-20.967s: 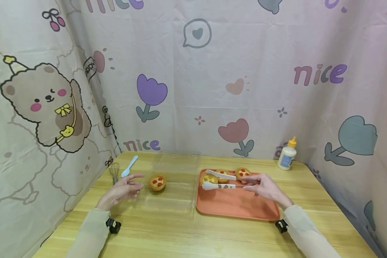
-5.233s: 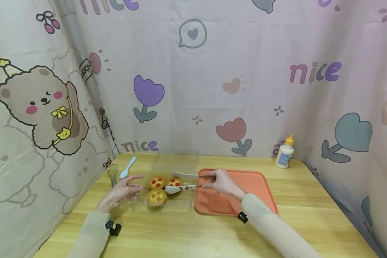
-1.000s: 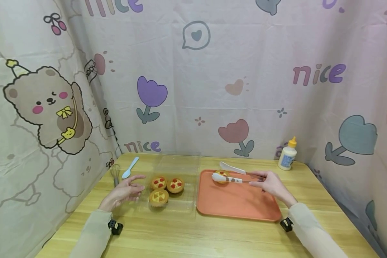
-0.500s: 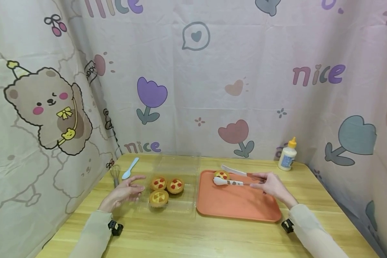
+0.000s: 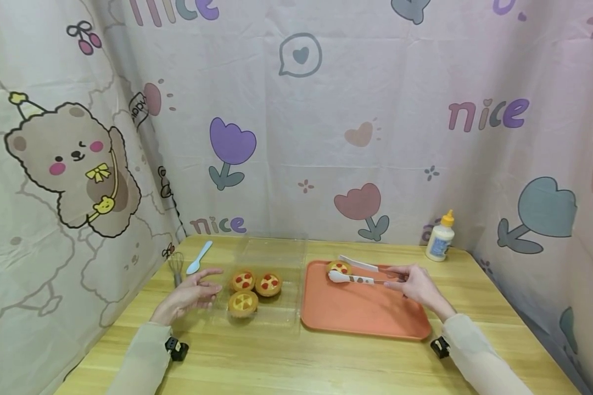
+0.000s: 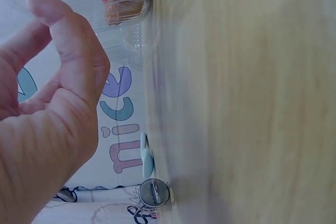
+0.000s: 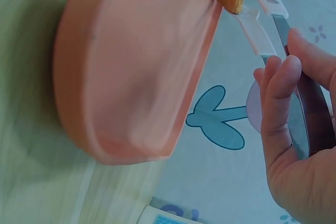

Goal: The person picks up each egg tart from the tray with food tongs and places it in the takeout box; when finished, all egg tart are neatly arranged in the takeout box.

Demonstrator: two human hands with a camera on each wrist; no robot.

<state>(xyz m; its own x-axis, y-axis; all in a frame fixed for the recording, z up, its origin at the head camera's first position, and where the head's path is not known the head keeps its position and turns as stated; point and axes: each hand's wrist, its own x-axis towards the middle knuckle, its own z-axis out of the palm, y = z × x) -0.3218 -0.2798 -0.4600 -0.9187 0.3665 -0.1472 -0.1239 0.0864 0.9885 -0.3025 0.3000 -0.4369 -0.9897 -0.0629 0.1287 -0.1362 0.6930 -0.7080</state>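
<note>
The remaining tart (image 5: pixel 340 267) lies on the orange tray (image 5: pixel 365 312), near its far left corner. The right hand (image 5: pixel 415 282) pinches the tongs (image 5: pixel 359 280) by the handles, thumb and fingers on opposite sides. The tongs are spread, one arm beyond the tart, the other in front of it. Whether either tip touches the crust cannot be determined.

The left hand (image 5: pixel 190 296) is half relaxed, fingers loosely bent, with nothing seen in its grasp. It is beside the clear container (image 5: pixel 289 315); contact with the wall cannot be confirmed. Inside the container are two red-topped tarts (image 5: pixel 268 285) and a yellow-topped tart (image 5: pixel 243 303), grouped to the left.

Assessment: the step in hand appears to be gripping the tart with the tongs. The tips should be set low on opposite sides of the crust, level with each other, and squeezed evenly. Pressure on the topping would probably tip the tart. A slight trial lift is advised before clearing the tray's rim, since an off-centre grip may let it swivel.
</note>
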